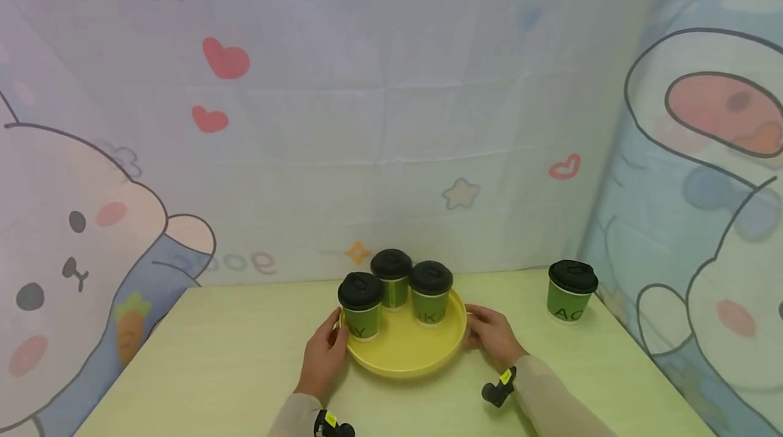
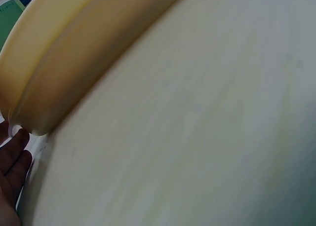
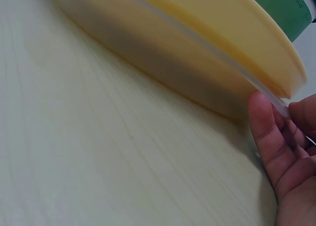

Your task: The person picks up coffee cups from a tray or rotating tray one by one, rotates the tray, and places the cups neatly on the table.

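A round yellow tray point(image 1: 411, 354) is held at both sides near the middle of the table. On it stand three green paper cups with black lids: one at the left point(image 1: 363, 323), one at the back point(image 1: 394, 293) and one to the right of that point(image 1: 430, 306). My left hand point(image 1: 323, 359) grips the tray's left rim, fingertips at its edge in the left wrist view. At the right rim, my right hand point(image 1: 494, 335) pinches the edge, thumb above and fingers below in the right wrist view. Whether the tray's base touches the table I cannot tell.
Another green cup with a black lid point(image 1: 567, 304) stands upright on the table point(image 1: 245, 355), near its far right corner. Printed cloth hangings point(image 1: 391, 117) rise behind the table and along its sides.
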The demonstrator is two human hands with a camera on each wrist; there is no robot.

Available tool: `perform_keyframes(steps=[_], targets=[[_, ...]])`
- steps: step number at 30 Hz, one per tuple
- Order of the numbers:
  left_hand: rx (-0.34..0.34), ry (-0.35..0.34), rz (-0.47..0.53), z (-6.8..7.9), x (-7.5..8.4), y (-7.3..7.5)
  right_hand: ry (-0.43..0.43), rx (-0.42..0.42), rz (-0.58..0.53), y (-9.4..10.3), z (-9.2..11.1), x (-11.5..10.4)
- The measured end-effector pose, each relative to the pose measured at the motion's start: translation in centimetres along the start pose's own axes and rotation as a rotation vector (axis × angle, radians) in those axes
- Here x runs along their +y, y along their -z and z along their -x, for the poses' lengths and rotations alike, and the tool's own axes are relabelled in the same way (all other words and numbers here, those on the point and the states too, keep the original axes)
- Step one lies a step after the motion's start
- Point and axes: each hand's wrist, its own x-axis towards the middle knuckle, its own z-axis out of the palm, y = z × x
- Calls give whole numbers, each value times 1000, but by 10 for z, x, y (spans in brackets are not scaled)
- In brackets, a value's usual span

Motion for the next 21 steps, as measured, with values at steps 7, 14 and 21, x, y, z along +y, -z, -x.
perform_keyframes(steps=[7,14,21], targets=[[-1,-13,-16,0,0,-2,-53,17,9,1,-3,-4],[-3,-4,-6,0,-3,-1,-43,45,235,11,-21,-33],[5,4,0,1,0,0,101,8,628,7,-45,-95]])
